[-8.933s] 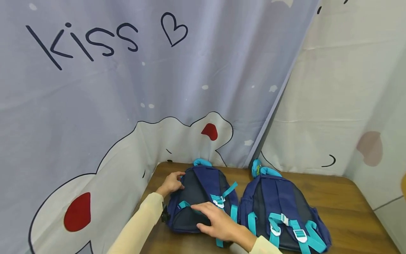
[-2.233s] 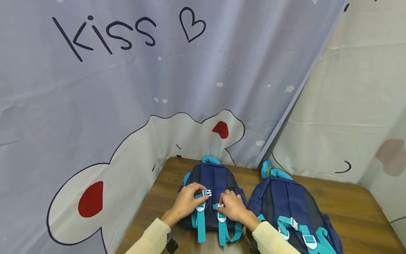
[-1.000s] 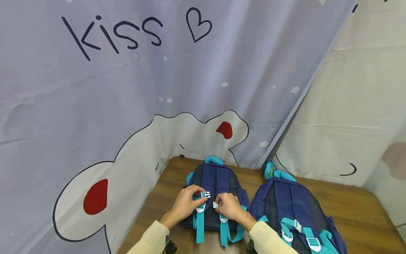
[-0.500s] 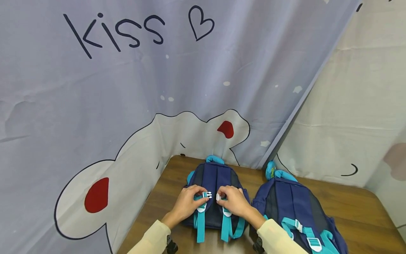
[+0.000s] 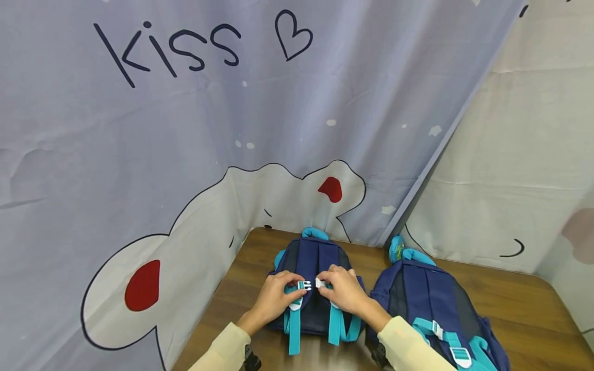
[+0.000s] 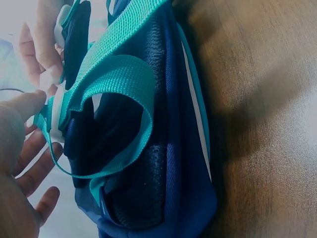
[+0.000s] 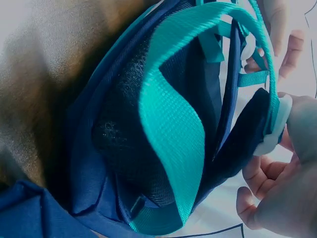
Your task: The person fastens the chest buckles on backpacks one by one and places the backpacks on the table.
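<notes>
A small navy backpack lies on the table with its shoulder-strap side up. Between finger and thumb, my left hand pinches the pronged half of a white buckle, its prongs pointing right. My right hand pinches the white socket half opposite. A narrow gap separates the two halves, which are roughly level. Teal webbing hangs below each hand. In the left wrist view a teal strap loops beside the pack; the right wrist view has another teal loop.
A second navy backpack lies close on the right, with its own teal straps and white buckles. The wooden table meets a printed curtain at the back. A blue handle loop tops the nearer pack.
Earlier my hands were at the pack's side and a strap; later they hold the two buckle halves. Over the last second my right hand has raised the socket half level with the prongs.
</notes>
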`<state>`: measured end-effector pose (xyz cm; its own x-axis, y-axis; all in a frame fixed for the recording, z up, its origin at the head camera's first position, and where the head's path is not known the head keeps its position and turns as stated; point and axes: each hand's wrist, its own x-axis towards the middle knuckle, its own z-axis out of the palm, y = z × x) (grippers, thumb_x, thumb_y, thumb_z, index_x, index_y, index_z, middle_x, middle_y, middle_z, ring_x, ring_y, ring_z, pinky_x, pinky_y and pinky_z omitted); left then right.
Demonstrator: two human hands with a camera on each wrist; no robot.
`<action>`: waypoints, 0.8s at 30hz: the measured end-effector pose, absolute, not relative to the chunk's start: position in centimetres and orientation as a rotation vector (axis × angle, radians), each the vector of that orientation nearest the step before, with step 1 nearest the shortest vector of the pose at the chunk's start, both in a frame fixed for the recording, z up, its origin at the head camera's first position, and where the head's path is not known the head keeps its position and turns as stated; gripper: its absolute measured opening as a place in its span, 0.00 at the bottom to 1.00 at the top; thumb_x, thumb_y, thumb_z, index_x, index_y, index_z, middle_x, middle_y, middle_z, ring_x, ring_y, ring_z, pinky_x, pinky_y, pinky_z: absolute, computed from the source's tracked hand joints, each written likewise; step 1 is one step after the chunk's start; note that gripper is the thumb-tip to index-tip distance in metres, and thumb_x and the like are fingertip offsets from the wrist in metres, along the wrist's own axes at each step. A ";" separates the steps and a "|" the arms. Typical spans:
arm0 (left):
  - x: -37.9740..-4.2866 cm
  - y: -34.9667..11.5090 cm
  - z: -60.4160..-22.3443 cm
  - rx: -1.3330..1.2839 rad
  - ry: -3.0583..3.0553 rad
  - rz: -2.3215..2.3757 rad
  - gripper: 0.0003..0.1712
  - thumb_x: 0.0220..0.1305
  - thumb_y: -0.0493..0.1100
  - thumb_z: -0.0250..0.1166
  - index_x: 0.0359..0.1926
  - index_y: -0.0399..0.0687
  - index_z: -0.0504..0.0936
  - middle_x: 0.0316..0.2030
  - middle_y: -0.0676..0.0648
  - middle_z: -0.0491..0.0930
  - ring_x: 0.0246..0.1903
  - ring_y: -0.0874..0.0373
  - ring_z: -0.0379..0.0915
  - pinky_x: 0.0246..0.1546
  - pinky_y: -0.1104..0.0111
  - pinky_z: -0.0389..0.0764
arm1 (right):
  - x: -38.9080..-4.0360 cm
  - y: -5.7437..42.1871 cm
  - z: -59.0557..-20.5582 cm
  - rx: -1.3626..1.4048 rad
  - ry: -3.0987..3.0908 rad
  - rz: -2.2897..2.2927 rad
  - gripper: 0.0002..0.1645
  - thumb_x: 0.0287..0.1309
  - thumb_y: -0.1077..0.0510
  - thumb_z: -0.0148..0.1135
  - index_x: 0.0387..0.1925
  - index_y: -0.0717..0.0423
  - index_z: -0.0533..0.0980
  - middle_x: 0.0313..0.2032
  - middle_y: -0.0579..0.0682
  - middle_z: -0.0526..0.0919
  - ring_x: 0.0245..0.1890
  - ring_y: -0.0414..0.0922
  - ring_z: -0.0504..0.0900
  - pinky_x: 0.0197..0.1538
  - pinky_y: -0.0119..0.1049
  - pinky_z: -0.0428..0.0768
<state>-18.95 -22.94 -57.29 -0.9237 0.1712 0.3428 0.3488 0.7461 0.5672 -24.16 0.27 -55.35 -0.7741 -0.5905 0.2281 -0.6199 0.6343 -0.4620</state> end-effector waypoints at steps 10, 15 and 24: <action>-19.0 -22.5 -57.2 -0.436 -2.644 -0.957 0.13 0.65 0.51 0.77 0.48 0.57 0.89 0.39 0.61 0.84 0.41 0.66 0.79 0.49 0.60 0.75 | -24.0 0.2 -55.0 1.043 -2.817 0.699 0.14 0.65 0.56 0.70 0.51 0.48 0.88 0.35 0.44 0.78 0.34 0.41 0.71 0.42 0.44 0.64; -19.0 -22.2 -57.0 -0.442 -2.648 -0.970 0.13 0.65 0.51 0.77 0.49 0.57 0.90 0.40 0.60 0.85 0.42 0.65 0.80 0.50 0.60 0.75 | -23.9 0.2 -54.8 1.055 -2.834 0.674 0.14 0.65 0.56 0.71 0.52 0.49 0.88 0.36 0.44 0.78 0.36 0.42 0.72 0.43 0.45 0.64; -19.1 -21.8 -57.2 -0.488 -2.615 -0.976 0.14 0.64 0.49 0.78 0.49 0.54 0.90 0.40 0.57 0.86 0.41 0.65 0.81 0.44 0.68 0.82 | -23.8 0.1 -54.9 1.079 -2.818 0.654 0.14 0.64 0.56 0.72 0.51 0.49 0.89 0.35 0.44 0.78 0.35 0.42 0.72 0.42 0.44 0.63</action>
